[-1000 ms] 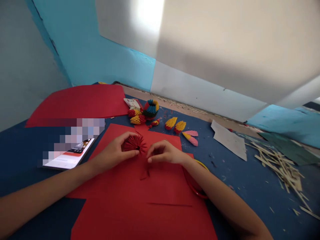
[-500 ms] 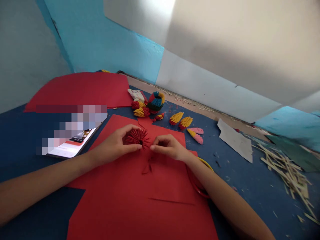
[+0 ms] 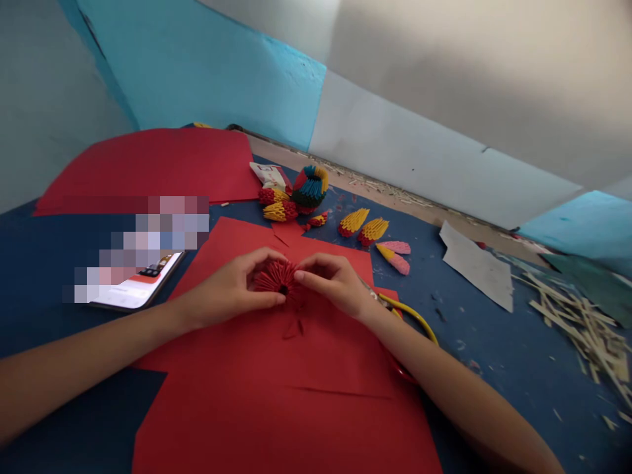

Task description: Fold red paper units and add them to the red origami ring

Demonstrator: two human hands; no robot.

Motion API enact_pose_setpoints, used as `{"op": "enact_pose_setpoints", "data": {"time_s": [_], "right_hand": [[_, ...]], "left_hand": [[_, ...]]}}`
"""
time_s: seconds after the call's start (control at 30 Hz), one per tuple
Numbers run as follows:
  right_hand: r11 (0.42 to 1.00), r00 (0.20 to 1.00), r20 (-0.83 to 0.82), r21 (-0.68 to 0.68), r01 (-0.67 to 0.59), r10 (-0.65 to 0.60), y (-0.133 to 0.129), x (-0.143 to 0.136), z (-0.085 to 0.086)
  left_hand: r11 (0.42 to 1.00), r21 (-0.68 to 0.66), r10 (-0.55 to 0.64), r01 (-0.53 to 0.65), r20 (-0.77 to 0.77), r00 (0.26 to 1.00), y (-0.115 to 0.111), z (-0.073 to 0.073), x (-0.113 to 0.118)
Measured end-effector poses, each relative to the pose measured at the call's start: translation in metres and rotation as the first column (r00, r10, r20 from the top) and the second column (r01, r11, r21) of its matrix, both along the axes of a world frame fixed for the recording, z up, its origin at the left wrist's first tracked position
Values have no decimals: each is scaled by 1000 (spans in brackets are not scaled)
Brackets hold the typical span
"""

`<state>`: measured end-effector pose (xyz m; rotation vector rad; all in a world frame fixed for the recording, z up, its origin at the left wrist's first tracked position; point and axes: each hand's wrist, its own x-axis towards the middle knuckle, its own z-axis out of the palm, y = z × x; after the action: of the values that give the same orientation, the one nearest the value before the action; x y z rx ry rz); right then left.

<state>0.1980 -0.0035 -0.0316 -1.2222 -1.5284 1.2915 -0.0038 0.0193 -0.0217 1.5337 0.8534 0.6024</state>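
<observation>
Your L hand (image 3: 243,284) grips the red, round, spiky folded-paper piece (image 3: 272,276) over flat red paper sheets (image 3: 257,424); your R hand (image 3: 338,284) is at its right edge, can't tell if gripping. Prob. v. light, springy, crushable: hold rim gently btwn thumb & fingers.

A dull grey wall (image 3: 44,85) stands at ten o'clock, a turquoise wall (image 3: 237,72) at eleven; soft light and shadow cross a pale wall (image 3: 409,59) at one; a dark blue table (image 3: 494,342) spreads towards four.
</observation>
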Motion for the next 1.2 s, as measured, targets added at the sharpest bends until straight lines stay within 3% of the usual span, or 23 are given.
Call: {"op": "enact_pose_setpoints", "data": {"time_s": [0.73,1.2], "right_hand": [[988,999,36,151,30,-36,-1,-3,0],[987,999,38,157,27,-33,-1,-3,-2]], "left_hand": [[998,67,3,2,-74,997,-2,2,2],[993,104,59,-52,-63,996,-7,1,4]]}}
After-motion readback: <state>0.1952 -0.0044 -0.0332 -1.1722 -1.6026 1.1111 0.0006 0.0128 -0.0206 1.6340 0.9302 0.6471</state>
